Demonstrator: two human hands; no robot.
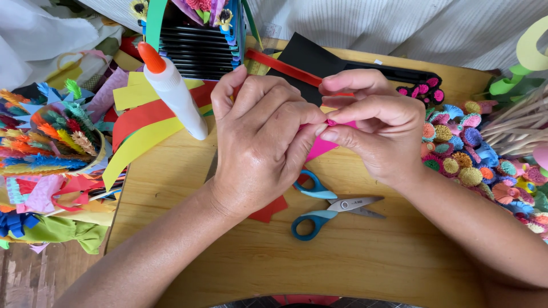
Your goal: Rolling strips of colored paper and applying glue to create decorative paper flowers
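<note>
Both hands meet over a wooden table (354, 262). My left hand (262, 142) and my right hand (371, 128) pinch a small piece of pink paper (321, 146) between thumbs and fingertips; most of the paper is hidden by the fingers. A white glue bottle (174, 94) with an orange tip stands tilted just left of my left hand. Blue-handled scissors (328, 208) lie shut on the table below the hands. A red paper scrap (268, 210) pokes out from under my left wrist.
Yellow and red paper strips (142, 128) lie at the left beside a bowl of fringed paper bits (57, 137). Several rolled paper flowers (474, 159) cover the right side. A black sheet (311, 60) and a red strip (279, 65) lie behind the hands.
</note>
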